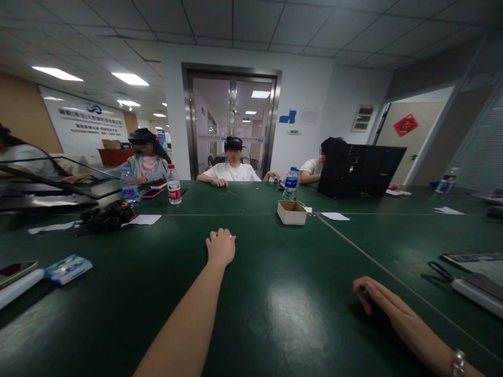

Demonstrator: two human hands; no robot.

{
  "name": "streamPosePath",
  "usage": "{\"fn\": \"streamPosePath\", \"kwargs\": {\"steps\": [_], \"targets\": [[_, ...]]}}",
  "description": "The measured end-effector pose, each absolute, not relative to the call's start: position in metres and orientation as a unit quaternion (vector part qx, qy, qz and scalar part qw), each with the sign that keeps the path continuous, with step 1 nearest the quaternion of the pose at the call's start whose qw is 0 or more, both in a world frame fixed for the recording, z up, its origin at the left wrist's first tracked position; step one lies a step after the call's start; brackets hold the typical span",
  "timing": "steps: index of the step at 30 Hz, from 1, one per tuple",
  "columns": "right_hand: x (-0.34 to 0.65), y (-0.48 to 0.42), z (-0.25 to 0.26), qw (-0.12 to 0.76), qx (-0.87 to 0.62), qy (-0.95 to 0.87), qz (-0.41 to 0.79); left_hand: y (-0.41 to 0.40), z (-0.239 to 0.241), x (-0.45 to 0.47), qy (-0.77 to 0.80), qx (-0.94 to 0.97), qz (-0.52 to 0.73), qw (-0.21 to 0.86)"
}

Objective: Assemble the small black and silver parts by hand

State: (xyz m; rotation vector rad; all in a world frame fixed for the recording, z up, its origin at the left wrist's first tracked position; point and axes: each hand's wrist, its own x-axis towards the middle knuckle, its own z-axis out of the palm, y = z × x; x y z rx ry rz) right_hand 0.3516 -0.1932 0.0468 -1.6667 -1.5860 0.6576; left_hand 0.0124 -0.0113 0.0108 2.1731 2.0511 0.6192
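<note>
My left hand (220, 246) is stretched far out over the dark green table (275, 314), knuckles up, fingers curled under into a loose fist, and whether it holds anything is hidden. My right hand (383, 301) rests near the table's front right, fingers together and bent down onto the surface, covering something dark I cannot make out. A small open cardboard box (291, 212) stands beyond and to the right of my left hand.
Three people sit along the far side. Water bottles (173, 184) (291, 183) stand on the table, with an open black laptop (359, 171) at right. A tissue pack (67, 268) lies at left; black gear (106, 217) behind it. Devices (475, 288) lie at right.
</note>
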Motion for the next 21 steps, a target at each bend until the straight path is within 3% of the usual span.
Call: {"fn": "streamPosePath", "kwargs": {"steps": [4, 10, 15, 21], "targets": [[0.347, -0.194, 0.05, 0.331, -0.664, -0.624, 0.243, -0.013, 0.01, 0.018, 0.627, 0.745, 0.212, 0.083], [0.351, -0.193, 0.046, 0.351, -0.654, -0.634, 0.216, -0.013, 0.011, 0.01, 0.582, 0.743, 0.294, 0.153], [0.359, -0.191, 0.04, 0.356, -0.655, -0.637, 0.196, -0.011, 0.008, 0.009, 0.566, 0.745, 0.315, 0.159], [0.359, -0.19, 0.041, 0.375, -0.667, -0.638, 0.084, -0.011, 0.007, 0.01, 0.584, 0.751, 0.284, 0.116]]}}
